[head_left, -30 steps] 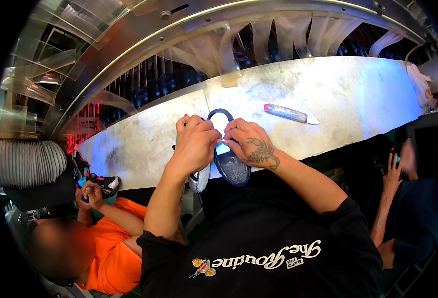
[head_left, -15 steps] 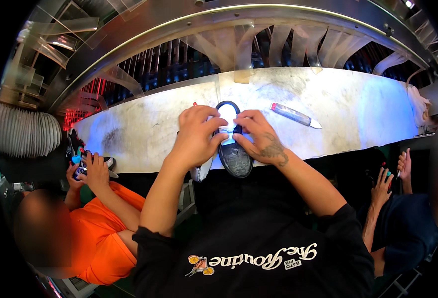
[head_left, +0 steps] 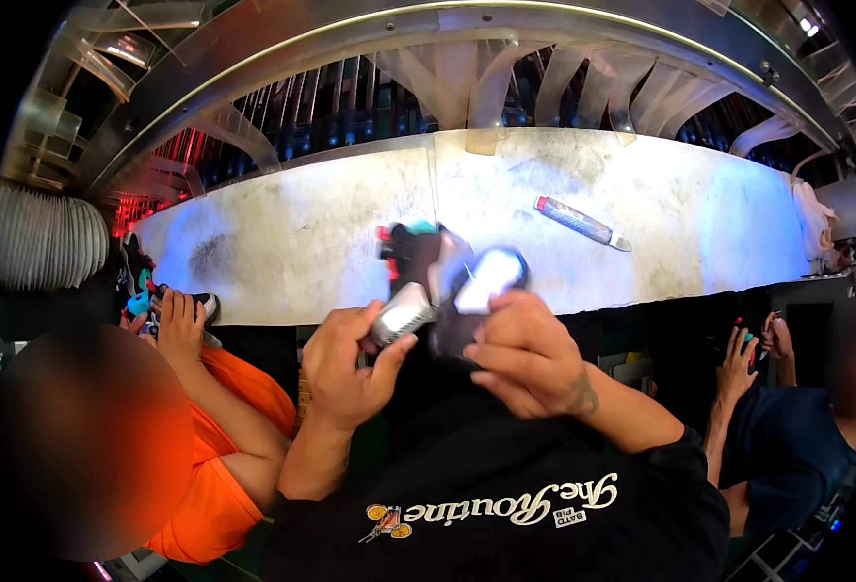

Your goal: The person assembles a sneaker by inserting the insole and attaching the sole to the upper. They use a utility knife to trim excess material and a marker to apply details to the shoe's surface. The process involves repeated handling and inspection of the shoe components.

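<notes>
My left hand (head_left: 345,364) grips a shoe (head_left: 413,260) by its silvery-grey end, thumb on one side and fingers on the other. The shoe has a dark body, red tabs and a teal part at its far end. Close beside it on the right, my right hand (head_left: 534,354) is closed on a black shoe sole (head_left: 455,325), its far half showing a bright white area. Both pieces tilt over the near edge of the pale worktable (head_left: 302,252) and are blurred by motion. Whether they touch cannot be made out.
A grey tube (head_left: 578,223) with a red end and pale tip lies on the table, right of the shoe. Clear plastic strips (head_left: 631,92) hang along the back. A person in orange (head_left: 224,427) works at left, another in dark blue (head_left: 787,456) at right. A ribbed duct (head_left: 54,247) stands far left.
Both hands have come nearer to me and moved apart. The shoe, mostly hidden under my left hand before, is now lifted and tilted in it; my right hand alone now holds the sole.
</notes>
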The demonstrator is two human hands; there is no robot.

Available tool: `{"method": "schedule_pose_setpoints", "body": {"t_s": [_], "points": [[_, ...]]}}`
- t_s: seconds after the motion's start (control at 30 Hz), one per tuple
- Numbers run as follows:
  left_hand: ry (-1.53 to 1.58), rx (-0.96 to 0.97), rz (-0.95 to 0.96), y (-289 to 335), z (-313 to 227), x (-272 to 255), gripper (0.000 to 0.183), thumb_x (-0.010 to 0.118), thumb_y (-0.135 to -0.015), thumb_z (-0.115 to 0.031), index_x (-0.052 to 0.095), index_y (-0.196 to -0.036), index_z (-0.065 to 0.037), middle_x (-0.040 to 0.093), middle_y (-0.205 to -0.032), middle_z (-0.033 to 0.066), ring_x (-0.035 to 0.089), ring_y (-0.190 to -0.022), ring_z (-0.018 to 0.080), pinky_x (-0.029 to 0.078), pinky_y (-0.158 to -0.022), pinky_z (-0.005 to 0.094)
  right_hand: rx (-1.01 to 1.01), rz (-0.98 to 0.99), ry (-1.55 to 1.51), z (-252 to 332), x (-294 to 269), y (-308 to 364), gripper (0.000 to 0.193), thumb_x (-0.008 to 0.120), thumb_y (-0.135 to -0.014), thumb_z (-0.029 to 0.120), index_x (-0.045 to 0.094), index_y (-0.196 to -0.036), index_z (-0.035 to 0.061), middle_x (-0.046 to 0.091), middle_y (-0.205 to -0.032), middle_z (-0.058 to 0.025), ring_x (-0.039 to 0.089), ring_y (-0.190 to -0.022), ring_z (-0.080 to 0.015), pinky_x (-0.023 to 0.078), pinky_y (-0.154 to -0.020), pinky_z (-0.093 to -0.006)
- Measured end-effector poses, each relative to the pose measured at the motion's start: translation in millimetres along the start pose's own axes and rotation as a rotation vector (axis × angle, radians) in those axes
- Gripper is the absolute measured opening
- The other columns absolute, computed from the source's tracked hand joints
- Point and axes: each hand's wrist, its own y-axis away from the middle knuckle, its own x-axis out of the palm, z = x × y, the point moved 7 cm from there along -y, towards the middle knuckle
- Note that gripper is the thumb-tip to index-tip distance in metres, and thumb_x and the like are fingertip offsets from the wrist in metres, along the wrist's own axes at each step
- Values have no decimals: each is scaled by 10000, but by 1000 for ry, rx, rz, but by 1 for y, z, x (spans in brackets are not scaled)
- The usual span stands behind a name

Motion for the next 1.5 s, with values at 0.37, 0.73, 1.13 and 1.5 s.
{"method": "schedule_pose_setpoints", "body": {"t_s": [0.37,0.73,1.13,1.5], "points": [[803,-174,177,13,-35,49,522,714,-1010,12,552,-1500,83,553,-1541,292,741,-1204,286,658,-905,321,305,-318,-203,18,-9,30,174,754,-989,60,704,-1127,-32,702,-964,-138,621,-804,-241,500,-723,-345],[858,41,157,20,-54,77,424,744,-1051,-185,417,-1230,18,478,-1553,449,644,-1349,383,562,-1068,420,232,-391,-120,21,-13,45,218,786,-1020,126,682,-1141,-22,677,-991,-131,607,-831,-248,505,-739,-365],[635,-83,199,37,-60,61,282,770,-1020,-131,515,-1075,-24,587,-1515,379,710,-1210,348,565,-998,396,395,-320,-261,23,0,59,192,802,-958,37,671,-1095,14,652,-957,-98,599,-809,-223,495,-727,-353],[652,-62,179,43,-55,64,271,750,-1046,-140,508,-1087,-25,604,-1503,364,722,-1124,282,578,-910,346,389,-314,-240,22,0,57,183,821,-943,38,671,-1047,24,638,-922,-84,591,-786,-213,482,-691,-334]]}}
